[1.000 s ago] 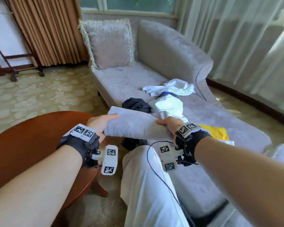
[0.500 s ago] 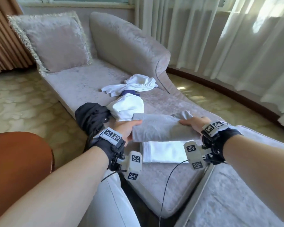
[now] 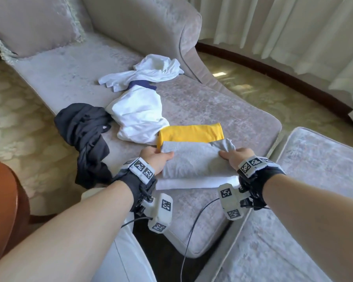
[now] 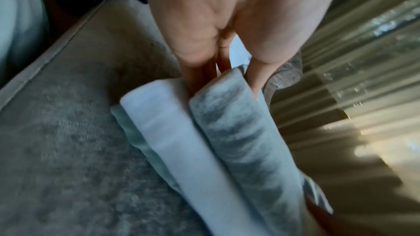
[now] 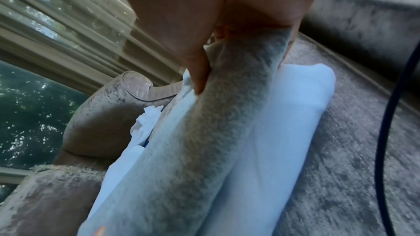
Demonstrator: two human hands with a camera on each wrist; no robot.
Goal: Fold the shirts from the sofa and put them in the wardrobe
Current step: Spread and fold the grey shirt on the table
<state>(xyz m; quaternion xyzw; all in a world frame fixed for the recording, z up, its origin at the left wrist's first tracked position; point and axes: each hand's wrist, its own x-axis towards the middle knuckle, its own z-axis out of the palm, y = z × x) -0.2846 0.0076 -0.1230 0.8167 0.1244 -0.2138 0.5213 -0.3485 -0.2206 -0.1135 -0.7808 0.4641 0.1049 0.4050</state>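
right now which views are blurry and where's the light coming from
Head view: sharp and daylit from the sheer curtains, edges bowed by the wide lens. Left wrist view: motion-smeared, grey shirt streaky, warm glare at right. Right wrist view: soft, hand dim and backlit by the window.

Pale curtains [image 3: 293, 27], patterned floor [image 3: 18, 119], maybe wood table [image 3: 2, 200] at left.

Fringed cushion [image 3: 32, 23] up at 10 o'clock, pale curtains [image 3: 293, 27] at 2, wooden table [image 3: 2, 210] at 8.
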